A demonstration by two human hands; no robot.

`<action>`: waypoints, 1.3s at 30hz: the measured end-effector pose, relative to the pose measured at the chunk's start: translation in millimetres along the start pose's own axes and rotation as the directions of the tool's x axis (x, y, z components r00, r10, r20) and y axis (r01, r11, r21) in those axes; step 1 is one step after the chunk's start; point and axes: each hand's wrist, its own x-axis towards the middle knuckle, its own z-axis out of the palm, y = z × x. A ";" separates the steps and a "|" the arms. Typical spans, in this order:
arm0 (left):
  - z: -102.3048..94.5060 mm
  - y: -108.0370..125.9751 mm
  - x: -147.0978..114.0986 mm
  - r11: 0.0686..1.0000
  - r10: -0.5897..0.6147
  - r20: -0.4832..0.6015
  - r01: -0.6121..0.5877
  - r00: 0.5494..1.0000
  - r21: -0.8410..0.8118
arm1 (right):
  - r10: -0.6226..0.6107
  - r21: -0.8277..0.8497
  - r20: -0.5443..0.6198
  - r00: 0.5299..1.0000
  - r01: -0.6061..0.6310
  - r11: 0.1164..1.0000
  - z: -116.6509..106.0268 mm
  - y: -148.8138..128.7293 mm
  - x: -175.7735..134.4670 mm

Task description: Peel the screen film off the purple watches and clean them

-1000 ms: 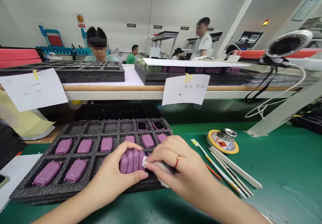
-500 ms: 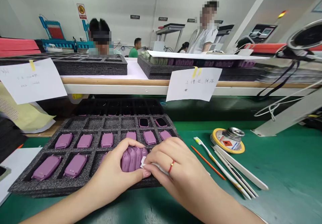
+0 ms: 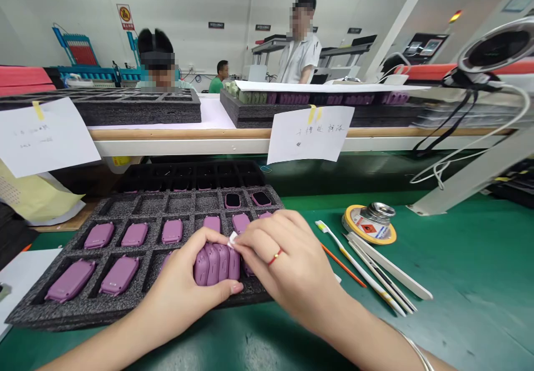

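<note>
My left hand [image 3: 183, 282] is closed around a row of several purple watch cases [image 3: 217, 264], pressed side by side and standing on edge. Its thumb lies along their near side and its fingers along the far side. My right hand [image 3: 287, 265] pinches a small white wipe [image 3: 232, 240] at the far upper edge of the row's right end. Beneath both hands lies a black foam tray [image 3: 183, 254], with more purple watch cases [image 3: 119, 275] in its compartments. Two cases at the back show dark screens [image 3: 232, 200].
Right of the tray lie a toothbrush [image 3: 359, 268], an orange stick [image 3: 344, 265], tweezers and a white flat stick [image 3: 396, 268]. A metal-topped solvent can [image 3: 377, 221] stands behind them. A shelf [image 3: 187, 143] with foam trays and paper notes crosses behind; people are beyond it.
My right hand has moved the wipe from the right end of the cases up to their far upper edge. My left hand keeps its grip. The whole view has shifted slightly.
</note>
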 end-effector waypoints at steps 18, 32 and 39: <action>1.4 -1.6 -0.5 1.000 -0.024 -0.010 0.024 1.000 -0.020 | 0.126 0.152 0.166 0.978 -0.152 0.977 -2.9 -8.8 -12.5; 0.6 2.1 -0.7 0.998 -0.062 -0.007 0.062 0.998 0.016 | 0.092 -0.036 0.137 0.986 -0.087 0.996 -6.5 6.2 -9.7; 1.9 1.8 2.2 0.998 -0.046 -0.002 0.046 0.999 -0.042 | 0.155 0.189 0.156 0.976 -0.183 0.965 -6.6 -3.8 -9.6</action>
